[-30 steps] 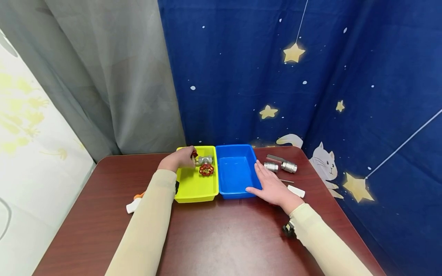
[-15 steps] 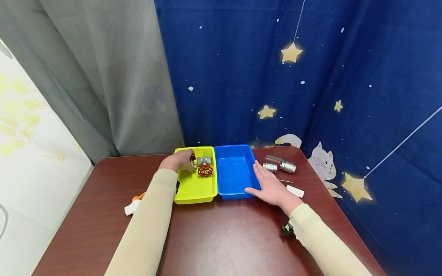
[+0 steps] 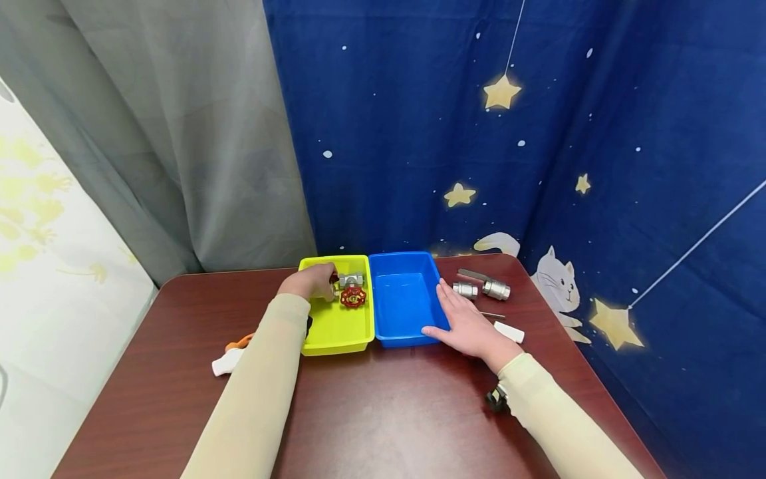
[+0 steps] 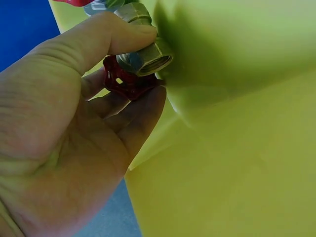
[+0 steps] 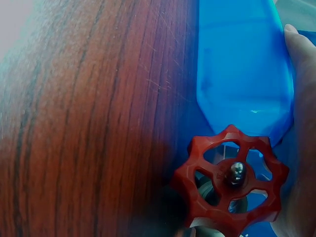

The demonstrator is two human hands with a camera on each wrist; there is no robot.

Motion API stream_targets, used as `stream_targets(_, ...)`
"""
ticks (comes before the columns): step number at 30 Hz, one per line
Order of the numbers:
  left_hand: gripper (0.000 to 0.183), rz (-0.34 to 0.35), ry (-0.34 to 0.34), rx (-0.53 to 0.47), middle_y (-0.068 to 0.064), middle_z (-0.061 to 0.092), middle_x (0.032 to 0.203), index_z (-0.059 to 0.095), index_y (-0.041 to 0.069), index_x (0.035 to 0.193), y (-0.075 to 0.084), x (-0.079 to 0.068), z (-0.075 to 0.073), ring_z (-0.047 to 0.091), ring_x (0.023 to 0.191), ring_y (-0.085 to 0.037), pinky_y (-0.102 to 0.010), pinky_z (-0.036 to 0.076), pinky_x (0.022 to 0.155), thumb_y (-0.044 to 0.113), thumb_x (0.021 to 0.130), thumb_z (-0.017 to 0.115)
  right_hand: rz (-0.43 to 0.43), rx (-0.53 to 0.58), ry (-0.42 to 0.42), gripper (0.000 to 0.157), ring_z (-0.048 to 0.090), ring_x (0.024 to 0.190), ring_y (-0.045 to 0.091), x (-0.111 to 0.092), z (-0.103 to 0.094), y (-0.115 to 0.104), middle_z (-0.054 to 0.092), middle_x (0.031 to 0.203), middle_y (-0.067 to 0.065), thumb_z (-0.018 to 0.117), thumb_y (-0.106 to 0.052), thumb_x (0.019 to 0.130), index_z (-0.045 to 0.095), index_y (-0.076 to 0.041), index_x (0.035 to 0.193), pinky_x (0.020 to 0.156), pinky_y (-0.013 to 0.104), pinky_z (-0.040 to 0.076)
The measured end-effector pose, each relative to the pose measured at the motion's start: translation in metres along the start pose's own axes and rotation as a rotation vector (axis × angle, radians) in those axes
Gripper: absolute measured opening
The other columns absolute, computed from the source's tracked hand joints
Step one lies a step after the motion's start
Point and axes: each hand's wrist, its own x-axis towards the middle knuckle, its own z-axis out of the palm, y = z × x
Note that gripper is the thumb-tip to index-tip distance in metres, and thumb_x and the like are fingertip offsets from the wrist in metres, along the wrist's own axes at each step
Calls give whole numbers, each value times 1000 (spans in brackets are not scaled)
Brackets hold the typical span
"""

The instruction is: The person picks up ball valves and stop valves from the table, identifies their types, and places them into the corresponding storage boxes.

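In the head view my left hand reaches into the yellow tray. Its thumb and fingers grip a brass gate valve with a red handwheel, the threaded opening facing outward in the left wrist view. Beside it in the tray lies another valve with a red handwheel. My right hand has its fingers straight and rests along the right side of the blue tray. A red handwheel shows close up in the right wrist view; I cannot make it out in the head view.
Right of the blue tray lie metal valves with a lever handle, a thin metal rod and a white piece. A white piece with an orange part is partly behind my left sleeve. Curtains hang behind the table.
The whole head view has shifted slightly left. My left hand keeps its hold on the valve with hardly any motion; the right hand stays at the blue tray.
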Motion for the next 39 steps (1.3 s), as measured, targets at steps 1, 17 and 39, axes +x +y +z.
stream_targets(1,59,1,2,3,-13,63,133,57,10,146,0,0,0,58,116,-34,-53,53,103,15,96,88,0,-1,-1,118,10,171,33,0,0,0,5,186,10,51,-86,100,13,-5,177,132,64,21)
stream_targets(17,59,-8,21,16,-12,64,132,56,10,146,3,-3,2,60,115,-34,-52,56,101,8,96,87,0,6,-2,118,11,170,34,0,0,-1,5,186,9,50,-86,100,13,-6,177,131,65,22)
stream_targets(39,76,47,44,-24,-19,49,163,45,9,166,5,-14,-9,53,132,-35,-58,48,117,13,100,84,3,11,-5,117,12,170,36,0,0,-1,5,186,11,53,-83,101,13,-5,177,131,67,21)
